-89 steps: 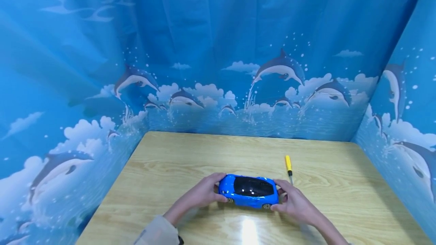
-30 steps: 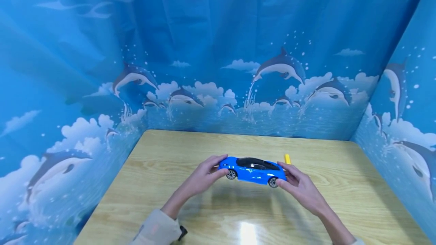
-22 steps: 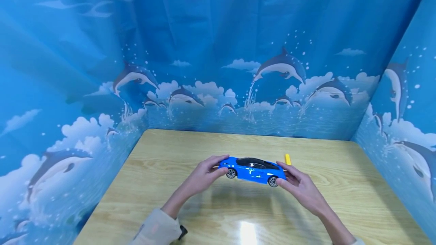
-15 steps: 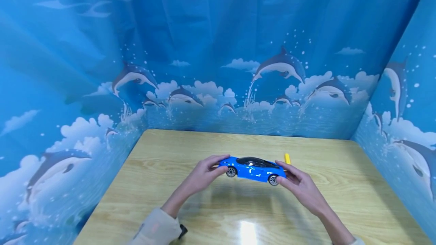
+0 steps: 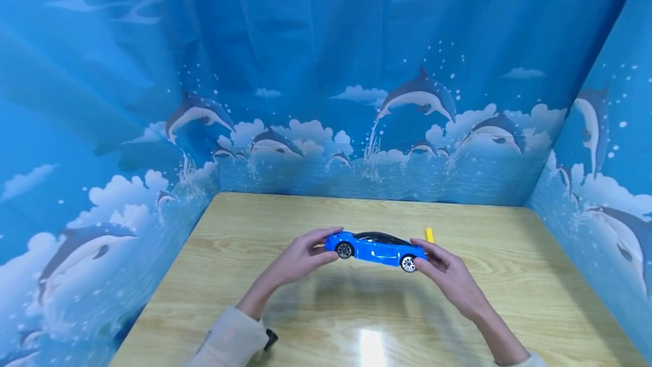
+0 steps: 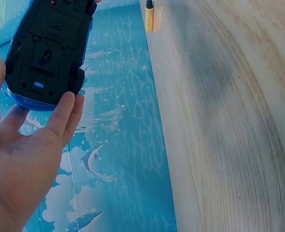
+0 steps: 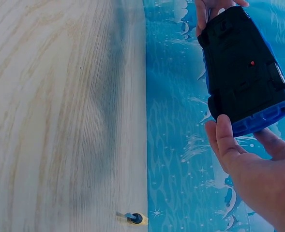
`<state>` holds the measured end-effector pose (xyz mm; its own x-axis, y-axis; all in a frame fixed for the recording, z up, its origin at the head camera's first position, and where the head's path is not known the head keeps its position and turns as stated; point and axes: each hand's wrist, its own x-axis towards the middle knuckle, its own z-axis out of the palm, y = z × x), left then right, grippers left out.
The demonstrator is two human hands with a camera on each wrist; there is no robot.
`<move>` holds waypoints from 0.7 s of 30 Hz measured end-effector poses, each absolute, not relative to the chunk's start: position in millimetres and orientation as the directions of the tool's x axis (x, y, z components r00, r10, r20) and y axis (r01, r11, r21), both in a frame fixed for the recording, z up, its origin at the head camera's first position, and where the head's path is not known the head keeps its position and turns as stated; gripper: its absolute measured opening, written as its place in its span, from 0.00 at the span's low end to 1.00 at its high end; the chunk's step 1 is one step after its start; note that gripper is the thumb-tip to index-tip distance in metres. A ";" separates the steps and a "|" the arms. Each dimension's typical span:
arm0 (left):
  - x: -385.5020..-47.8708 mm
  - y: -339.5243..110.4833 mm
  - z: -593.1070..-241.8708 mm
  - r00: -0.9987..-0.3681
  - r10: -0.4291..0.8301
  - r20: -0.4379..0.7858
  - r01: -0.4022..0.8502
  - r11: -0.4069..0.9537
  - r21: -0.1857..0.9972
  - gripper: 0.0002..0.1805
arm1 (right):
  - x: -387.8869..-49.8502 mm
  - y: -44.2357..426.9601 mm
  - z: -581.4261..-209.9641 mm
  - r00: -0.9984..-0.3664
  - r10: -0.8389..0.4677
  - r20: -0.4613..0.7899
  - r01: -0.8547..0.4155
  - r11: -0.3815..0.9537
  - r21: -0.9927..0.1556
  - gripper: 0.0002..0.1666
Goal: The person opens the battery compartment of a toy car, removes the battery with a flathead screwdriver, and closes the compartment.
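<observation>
Higher and tipped further onto view than three seconds ago, the blue toy car (image 5: 377, 250) has come up between both hands, and we now see its side and two wheels. We find it held above the wooden table (image 5: 204, 299), its right end slightly lower. Our left hand (image 5: 301, 255) grips one end, thumb and fingers on it; our right hand (image 5: 450, 276) grips the other. Both wrist views show us its black underside (image 6: 50, 43). Just behind the right hand lies a yellow-handled tool (image 5: 430, 235), probably a screwdriver, though it is partly hidden.
</observation>
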<state>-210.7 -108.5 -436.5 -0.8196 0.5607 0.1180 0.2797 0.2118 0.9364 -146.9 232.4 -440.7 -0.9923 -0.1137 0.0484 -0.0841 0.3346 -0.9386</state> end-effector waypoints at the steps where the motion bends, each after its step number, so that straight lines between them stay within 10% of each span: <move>1: -211.3 -109.1 -436.8 -0.818 0.564 0.116 0.279 0.211 0.937 0.32 | -147.0 232.4 -440.8 -0.992 -0.115 0.046 -0.082 0.334 -0.939 0.31; 21: -209.7 -101.8 -438.5 -0.878 0.465 0.113 0.273 0.293 0.916 0.27 | -148.6 240.1 -449.3 -0.980 -0.193 0.056 -0.103 0.242 -0.965 0.39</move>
